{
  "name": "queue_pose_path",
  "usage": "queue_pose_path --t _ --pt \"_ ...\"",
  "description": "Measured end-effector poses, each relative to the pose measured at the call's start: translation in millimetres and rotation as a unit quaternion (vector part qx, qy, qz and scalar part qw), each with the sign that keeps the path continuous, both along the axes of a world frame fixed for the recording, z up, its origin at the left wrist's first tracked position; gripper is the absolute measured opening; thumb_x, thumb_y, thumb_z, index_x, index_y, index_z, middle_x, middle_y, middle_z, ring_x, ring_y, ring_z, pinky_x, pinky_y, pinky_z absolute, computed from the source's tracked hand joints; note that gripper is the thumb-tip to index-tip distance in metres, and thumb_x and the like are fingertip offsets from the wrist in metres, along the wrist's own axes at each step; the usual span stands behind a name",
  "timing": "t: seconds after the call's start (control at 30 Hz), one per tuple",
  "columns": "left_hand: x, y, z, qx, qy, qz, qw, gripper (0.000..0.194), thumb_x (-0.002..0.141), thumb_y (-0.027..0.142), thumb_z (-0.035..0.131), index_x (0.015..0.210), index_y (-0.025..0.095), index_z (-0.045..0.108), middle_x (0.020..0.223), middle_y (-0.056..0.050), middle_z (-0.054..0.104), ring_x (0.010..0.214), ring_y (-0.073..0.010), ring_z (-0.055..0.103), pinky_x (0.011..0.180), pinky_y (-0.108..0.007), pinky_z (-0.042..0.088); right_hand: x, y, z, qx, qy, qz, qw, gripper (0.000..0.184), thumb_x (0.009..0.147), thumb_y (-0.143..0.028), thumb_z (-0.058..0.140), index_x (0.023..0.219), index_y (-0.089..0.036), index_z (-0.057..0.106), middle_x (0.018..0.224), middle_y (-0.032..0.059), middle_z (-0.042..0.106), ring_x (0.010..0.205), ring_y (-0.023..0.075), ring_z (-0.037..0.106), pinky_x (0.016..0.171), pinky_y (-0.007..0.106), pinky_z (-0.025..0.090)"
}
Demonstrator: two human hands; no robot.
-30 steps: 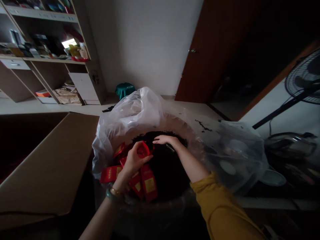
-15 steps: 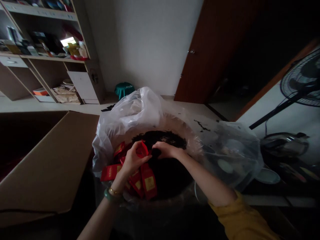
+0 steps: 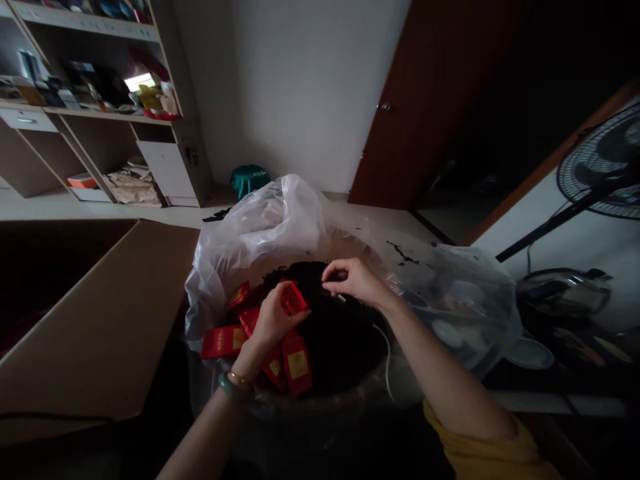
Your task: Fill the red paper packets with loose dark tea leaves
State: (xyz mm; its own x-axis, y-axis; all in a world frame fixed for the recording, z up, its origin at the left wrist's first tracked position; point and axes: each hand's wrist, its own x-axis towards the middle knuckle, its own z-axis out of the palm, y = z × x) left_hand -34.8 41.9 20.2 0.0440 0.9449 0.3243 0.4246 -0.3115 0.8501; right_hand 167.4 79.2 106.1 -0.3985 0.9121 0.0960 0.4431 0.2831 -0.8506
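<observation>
Firstly, left hand [image 3: 273, 321]: fingers curled shut around a red packet [image 3: 293, 299], jade bangle [image 3: 229, 387] and thin gold bracelet [image 3: 241, 380] at the wrist. Right hand [image 3: 356, 280]: half-curled, fingertips [image 3: 330, 269] just above dark loose leaves [image 3: 333, 347]; any hold by it cannot be told, the pinch being too small and dim. Yellow sleeve [image 3: 480, 453] pushed back on that arm.

Further red packets [image 3: 296, 363] with gold labels, several, lying on the leaves beneath the left hand and overlapping one another. Leaves and packets sit together inside a clear plastic bag [image 3: 255, 247], its loose top spread outward on both sides.

Beyond: cardboard box [image 3: 95, 313] at left; shelf unit [image 3: 90, 113] behind; teal cloth [image 3: 249, 181] by the wall; brown door [image 3: 430, 100]; black fan [image 3: 603, 163] at right.
</observation>
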Motion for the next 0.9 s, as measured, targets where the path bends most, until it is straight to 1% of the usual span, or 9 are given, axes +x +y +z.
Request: queue_pose_path --t 0.1,0.17,0.23,0.3,0.43,0.6,0.73,0.83,0.9 --pt "5 2 -2.6 0.015 0.005 0.023 1.000 0.057 0.060 0.033 0.079 0.110 0.020 0.055 0.096 -0.005 0.066 0.085 -0.0202 0.063 0.077 -0.035 0.051 -16 -6 22.3 0.039 0.007 0.003 0.999 0.014 0.069 -0.022 0.068 0.082 -0.017 0.068 0.073 -0.0003 0.068 0.064 0.0127 0.064 0.063 0.024 0.051" --pt "7 3 -4.7 0.017 0.002 0.028 0.999 0.056 0.059 0.033 0.080 0.108 0.021 0.056 0.093 -0.004 0.066 0.084 -0.0201 0.063 0.076 -0.034 0.050 -27 -9 26.3 0.064 -0.017 0.008 0.998 0.019 0.069 -0.015 0.068 0.088 -0.018 0.069 0.085 0.0012 0.071 0.076 0.0144 0.067 0.073 0.027 0.053" --pt "9 4 -6.2 0.013 -0.004 0.026 1.000 0.056 0.059 0.033 0.080 0.108 0.021 0.055 0.089 -0.003 0.066 0.079 -0.0192 0.063 0.073 -0.033 0.050 -36 -11 23.6 0.068 -0.039 0.005 0.997 0.029 0.070 -0.011 0.066 0.098 -0.020 0.069 0.098 0.0026 0.070 0.083 0.0148 0.067 0.078 0.028 0.053" --pt "9 4 -6.9 0.010 -0.005 0.030 0.999 0.056 0.059 0.032 0.079 0.108 0.020 0.055 0.087 -0.002 0.066 0.077 -0.0188 0.062 0.072 -0.033 0.050 -39 -14 18.1 0.049 -0.049 -0.006 0.998 0.036 0.075 -0.009 0.061 0.109 -0.021 0.066 0.106 0.0043 0.068 0.079 0.0135 0.067 0.074 0.028 0.054" --pt "12 4 -7.8 0.015 0.009 0.058 0.998 0.055 0.059 0.031 0.079 0.107 0.021 0.055 0.092 -0.004 0.065 0.082 -0.0208 0.062 0.075 -0.035 0.049 -40 -21 9.8 0.045 -0.072 -0.011 0.996 0.038 0.086 -0.011 0.047 0.120 -0.021 0.061 0.101 0.0058 0.071 0.078 0.0138 0.068 0.073 0.027 0.053" --pt "22 2 -10.2 0.037 0.040 0.069 0.996 0.050 0.061 0.026 0.076 0.106 0.021 0.056 0.093 -0.004 0.064 0.083 -0.0207 0.059 0.074 -0.033 0.047 -44 -30 4.3 0.063 -0.224 0.032 0.972 0.050 0.087 -0.019 0.049 0.137 -0.021 0.046 0.103 0.0074 0.072 0.095 0.0211 0.067 0.088 0.033 0.046" --pt "21 5 -15.3 0.039 0.034 0.030 0.998 0.062 0.056 0.026 0.080 0.113 0.020 0.055 0.100 -0.006 0.065 0.092 -0.0245 0.058 0.083 -0.039 0.046 -44 -26 -1.6 0.077 -0.304 0.025 0.949 0.058 0.083 -0.015 0.056 0.139 -0.020 0.043 0.109 0.0120 0.070 0.104 0.0254 0.064 0.098 0.041 0.038" --pt "14 10 -20.6 0.005 -0.020 -0.028 0.999 0.072 0.054 0.031 0.082 0.119 0.021 0.053 0.109 -0.007 0.065 0.100 -0.0250 0.059 0.088 -0.039 0.046 -35 -21 -0.7 0.076 -0.260 0.020 0.962 0.056 0.083 -0.011 0.051 0.139 -0.018 0.043 0.099 0.0090 0.072 0.094 0.0211 0.066 0.093 0.036 0.041" --pt "9 12 -21.8 -0.023 -0.043 -0.066 0.997 0.068 0.055 0.034 0.082 0.115 0.020 0.055 0.106 -0.006 0.067 0.096 -0.0230 0.061 0.085 -0.035 0.047 -28 -18 2.3 0.081 -0.203 0.032 0.975 0.055 0.084 -0.012 0.049 0.139 -0.019 0.041 0.090 0.0048 0.072 0.086 0.0182 0.066 0.086 0.031 0.043"
